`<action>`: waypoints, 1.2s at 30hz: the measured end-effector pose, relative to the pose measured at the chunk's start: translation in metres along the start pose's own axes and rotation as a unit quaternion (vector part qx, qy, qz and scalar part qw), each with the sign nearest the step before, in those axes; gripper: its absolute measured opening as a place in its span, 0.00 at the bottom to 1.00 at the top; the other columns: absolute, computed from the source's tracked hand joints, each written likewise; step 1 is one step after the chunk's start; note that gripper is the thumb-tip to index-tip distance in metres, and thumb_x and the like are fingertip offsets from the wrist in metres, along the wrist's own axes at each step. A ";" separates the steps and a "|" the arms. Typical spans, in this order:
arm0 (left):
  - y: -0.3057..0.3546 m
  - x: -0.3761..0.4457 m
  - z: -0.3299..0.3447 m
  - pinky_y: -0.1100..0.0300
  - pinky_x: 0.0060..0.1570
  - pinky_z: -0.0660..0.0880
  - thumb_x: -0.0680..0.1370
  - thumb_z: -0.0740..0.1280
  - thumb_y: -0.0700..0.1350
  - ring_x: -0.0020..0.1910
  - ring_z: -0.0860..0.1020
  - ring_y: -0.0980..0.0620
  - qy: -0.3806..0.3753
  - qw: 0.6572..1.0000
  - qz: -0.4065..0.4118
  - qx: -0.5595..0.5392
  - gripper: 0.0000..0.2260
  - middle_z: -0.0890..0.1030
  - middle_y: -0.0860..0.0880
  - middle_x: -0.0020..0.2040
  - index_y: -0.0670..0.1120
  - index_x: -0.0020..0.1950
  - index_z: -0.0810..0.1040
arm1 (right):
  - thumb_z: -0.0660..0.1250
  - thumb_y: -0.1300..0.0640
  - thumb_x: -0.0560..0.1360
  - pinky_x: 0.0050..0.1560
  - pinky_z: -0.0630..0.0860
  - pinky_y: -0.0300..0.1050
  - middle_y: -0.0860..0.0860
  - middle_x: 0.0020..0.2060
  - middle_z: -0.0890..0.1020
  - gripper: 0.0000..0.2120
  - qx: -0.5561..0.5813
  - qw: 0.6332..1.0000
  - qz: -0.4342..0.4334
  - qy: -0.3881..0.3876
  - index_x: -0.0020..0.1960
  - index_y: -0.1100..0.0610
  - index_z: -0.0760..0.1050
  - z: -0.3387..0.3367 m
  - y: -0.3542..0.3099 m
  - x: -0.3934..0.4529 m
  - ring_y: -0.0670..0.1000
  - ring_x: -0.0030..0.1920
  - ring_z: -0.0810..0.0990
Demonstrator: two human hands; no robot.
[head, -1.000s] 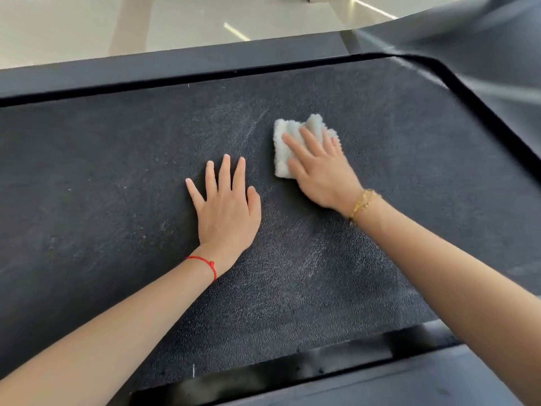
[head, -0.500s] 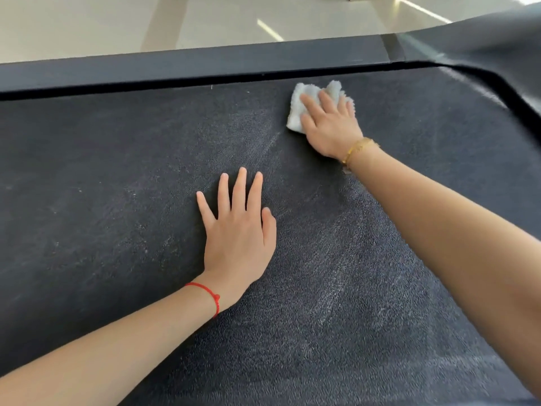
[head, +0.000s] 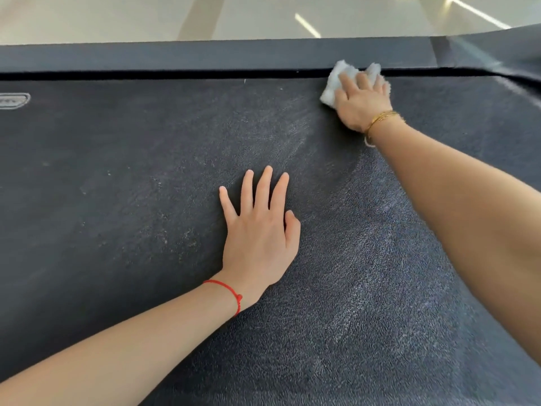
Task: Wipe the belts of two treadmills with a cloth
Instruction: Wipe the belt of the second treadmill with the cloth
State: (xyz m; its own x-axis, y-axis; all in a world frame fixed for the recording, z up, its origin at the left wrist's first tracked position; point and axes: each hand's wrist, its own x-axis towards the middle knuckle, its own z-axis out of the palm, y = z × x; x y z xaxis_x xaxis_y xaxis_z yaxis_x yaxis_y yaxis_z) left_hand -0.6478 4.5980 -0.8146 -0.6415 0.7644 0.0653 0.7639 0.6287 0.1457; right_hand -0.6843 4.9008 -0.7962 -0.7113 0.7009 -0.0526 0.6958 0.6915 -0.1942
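The white cloth (head: 333,86) lay at the far edge of the treadmill belt (head: 146,200), its top just reaching the dark gap where the belt met the side rail (head: 205,55). It looked fluffy and bunched, with two tufts sticking up past the fingertips and a corner showing to the left of the hand. The right hand (head: 358,105) pressed down on it with fingers laid fairly straight over the fabric, not curled round it. The belt itself was dark grey and textured, with pale dusty streaks and specks across its middle and a rougher, lighter sheen on the near right part. The left hand (head: 259,238) rested flat on the belt, well apart from the cloth, fingers spread and straight, holding nothing. A red string (head: 231,293) circled the left wrist and gold bracelets (head: 380,118) the right. A small oval label (head: 13,101) sat on the belt at the far left. Beyond the rail lay a pale glossy floor (head: 117,16).
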 end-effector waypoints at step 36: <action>0.001 -0.004 0.000 0.32 0.74 0.45 0.82 0.54 0.50 0.79 0.52 0.44 0.030 0.998 0.001 -0.062 0.24 0.58 0.48 0.80 0.50 0.79 0.59 | 0.48 0.51 0.85 0.78 0.39 0.52 0.52 0.80 0.53 0.24 0.009 0.997 -0.073 0.003 0.80 0.46 0.51 0.001 0.050 -0.300 0.57 0.79 0.48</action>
State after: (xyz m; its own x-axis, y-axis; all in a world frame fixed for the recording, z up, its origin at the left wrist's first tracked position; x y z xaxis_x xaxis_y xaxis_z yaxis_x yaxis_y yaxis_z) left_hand -0.6443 4.5955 -0.8146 -0.6454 0.7538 0.1235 0.7534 0.6016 0.2653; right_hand -0.4362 4.7256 -0.7910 -0.8040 0.5944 -0.0160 0.5830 0.7828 -0.2175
